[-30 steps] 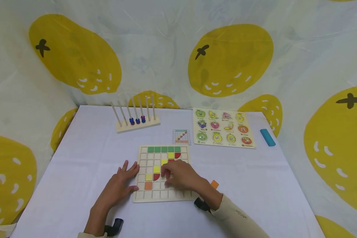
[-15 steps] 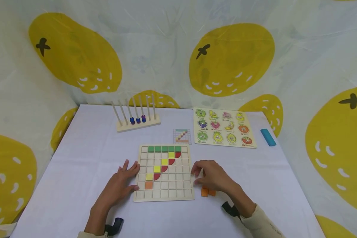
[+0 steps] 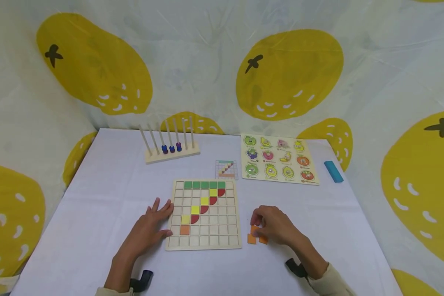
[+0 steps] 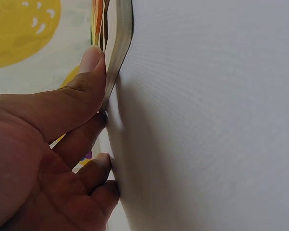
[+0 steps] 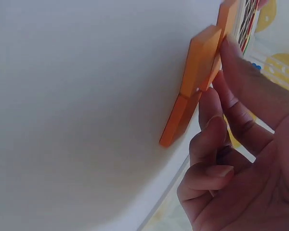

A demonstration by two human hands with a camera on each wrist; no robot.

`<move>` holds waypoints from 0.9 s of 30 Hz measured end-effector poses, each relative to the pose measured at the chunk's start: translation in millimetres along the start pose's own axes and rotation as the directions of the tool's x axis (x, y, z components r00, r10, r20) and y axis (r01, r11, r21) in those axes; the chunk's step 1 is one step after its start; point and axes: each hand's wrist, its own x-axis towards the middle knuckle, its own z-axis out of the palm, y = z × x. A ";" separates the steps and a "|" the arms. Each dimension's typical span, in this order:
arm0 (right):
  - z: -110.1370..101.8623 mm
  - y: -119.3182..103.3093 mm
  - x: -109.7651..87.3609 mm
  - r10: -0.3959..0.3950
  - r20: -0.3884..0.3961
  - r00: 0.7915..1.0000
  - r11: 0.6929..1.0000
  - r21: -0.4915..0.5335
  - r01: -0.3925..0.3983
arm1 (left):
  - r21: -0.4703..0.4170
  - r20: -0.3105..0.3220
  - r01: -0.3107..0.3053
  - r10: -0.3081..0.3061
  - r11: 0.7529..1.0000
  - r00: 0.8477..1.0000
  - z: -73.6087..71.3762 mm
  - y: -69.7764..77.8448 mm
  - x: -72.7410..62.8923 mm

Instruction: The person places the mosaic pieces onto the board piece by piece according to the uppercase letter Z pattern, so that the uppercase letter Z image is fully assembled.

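A wooden grid board [image 3: 223, 221] lies flat on the table. Its upper row carries green squares [image 3: 201, 185]; below them yellow squares [image 3: 195, 210] and red quarter-round tiles [image 3: 204, 209] step diagonally down to one orange square [image 3: 185, 230]. My left hand [image 3: 148, 228] rests at the board's left edge, fingers spread and thumb on the rim. To the right of the board, my right hand [image 3: 275, 225] pinches an orange square tile [image 3: 254, 229] between thumb and fingers. Other orange tiles [image 5: 200, 62] lie against it, partly hidden by the hand in the head view.
Behind the board lies a small pattern card [image 3: 226, 169]. A fruit puzzle board [image 3: 279, 160] is at the back right, with a teal block [image 3: 333, 171] beside it. At the back left stands a peg rack [image 3: 172, 154] with a few dark beads.
My right hand has left the board, where a red quarter-round now shows uncovered, and moved right to the orange tiles, one of which it now pinches. The left hand stays at the edge.
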 end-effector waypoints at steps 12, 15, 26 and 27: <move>2.4 -12.9 9.6 -0.011 -0.078 0.997 1.000 0.003 0.012 | -0.008 -0.010 -0.002 0.002 1.000 1.000 2.0 -0.4 1.3; 3.0 -21.7 14.2 -0.039 -0.127 0.991 0.999 0.020 0.042 | -0.011 -0.015 0.010 -0.010 1.000 1.000 1.7 0.3 0.9; 21.6 -72.6 33.8 -0.148 -0.080 0.986 0.988 0.042 0.152 | -0.019 -0.010 0.021 -0.022 1.000 1.000 2.5 -2.1 2.0; 24.3 -77.6 36.1 -0.159 -0.075 0.984 0.986 0.034 0.162 | -0.022 -0.010 0.019 -0.020 1.000 1.000 2.8 -2.6 2.1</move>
